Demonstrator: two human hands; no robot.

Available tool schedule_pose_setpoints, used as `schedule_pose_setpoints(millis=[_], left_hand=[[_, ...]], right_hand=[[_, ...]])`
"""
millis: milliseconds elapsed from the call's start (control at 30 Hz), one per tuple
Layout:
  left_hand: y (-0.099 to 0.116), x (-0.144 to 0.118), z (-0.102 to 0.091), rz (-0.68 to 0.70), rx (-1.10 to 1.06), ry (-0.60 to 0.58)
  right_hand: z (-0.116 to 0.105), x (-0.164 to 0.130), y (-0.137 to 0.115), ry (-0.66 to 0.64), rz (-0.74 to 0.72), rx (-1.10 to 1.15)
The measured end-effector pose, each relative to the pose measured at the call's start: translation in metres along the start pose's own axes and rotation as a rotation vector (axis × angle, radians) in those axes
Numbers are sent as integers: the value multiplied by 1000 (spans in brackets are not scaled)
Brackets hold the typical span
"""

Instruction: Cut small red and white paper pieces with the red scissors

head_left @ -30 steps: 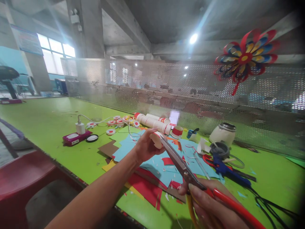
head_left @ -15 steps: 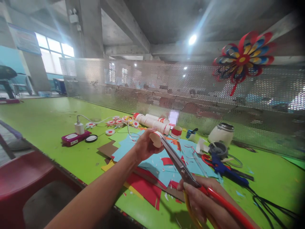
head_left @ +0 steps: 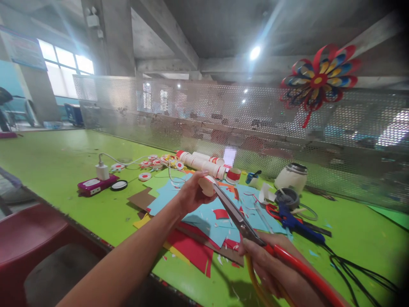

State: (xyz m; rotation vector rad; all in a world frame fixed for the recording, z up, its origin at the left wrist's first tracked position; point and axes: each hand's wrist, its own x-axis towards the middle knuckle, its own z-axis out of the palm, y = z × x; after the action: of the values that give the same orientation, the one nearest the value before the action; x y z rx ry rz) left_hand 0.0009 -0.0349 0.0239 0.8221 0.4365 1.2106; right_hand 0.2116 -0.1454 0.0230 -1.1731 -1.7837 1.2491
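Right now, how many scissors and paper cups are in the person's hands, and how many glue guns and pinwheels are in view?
scissors: 1, in the right hand
paper cup: 1, in the left hand
blue glue gun: 1
pinwheel: 1
Total: 4

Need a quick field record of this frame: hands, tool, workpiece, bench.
left hand: holds small white paper cup above the bench
right hand: grips red-and-yellow-handled steel scissors
scissors: blade tips at the cup's rim
bench: bright green table, blue, red and yellow paper sheets under the hands
behind: row of stacked white cups, perforated metal screen
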Motion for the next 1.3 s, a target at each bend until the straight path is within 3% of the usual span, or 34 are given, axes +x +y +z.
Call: schedule_pose_setpoints(millis=[200, 333, 567, 833, 1133, 1300], left_hand=[[0, 3, -1, -3, 60, 96], [0, 5, -2, 5, 91, 73], [-1, 5, -1, 15, 75, 43], [4, 3, -1, 12, -74, 38], [6, 0, 0, -7, -96, -68], [7, 2, -2, -43, -28, -96]], right_hand=[[1, 8, -5, 44, -61, -132], [1, 9, -10, 66, -141, -166], [3, 1, -15, 90, -23, -86], [5, 5, -2, 68, 71, 99], [-5, 2, -18, 138, -111, -141], [-5, 3, -11, 40, 7, 125]])
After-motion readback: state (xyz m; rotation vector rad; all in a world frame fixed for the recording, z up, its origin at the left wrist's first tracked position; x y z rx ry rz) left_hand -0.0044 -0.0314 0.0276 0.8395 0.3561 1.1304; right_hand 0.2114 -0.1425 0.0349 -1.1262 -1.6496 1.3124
